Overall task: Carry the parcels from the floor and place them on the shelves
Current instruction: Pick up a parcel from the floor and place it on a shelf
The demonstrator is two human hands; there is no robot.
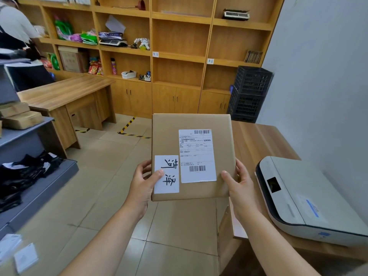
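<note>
Both-hand grip on parcel (192, 156) above tiled floor (103, 176) (wooden shelves (180, 56) ahead).

Matt cardboard parcel (192, 156), paper labels (197, 155)

Parcel (191, 156): flat brown cardboard box, closed, held in the air with its broad face up, above the tiled floor. White shipping label (197, 155) with two barcodes on the right part of the face. Smaller white label (166, 174) with black handwritten characters at lower left. Wooden shelves (179, 56) stand well apart behind it.
</note>
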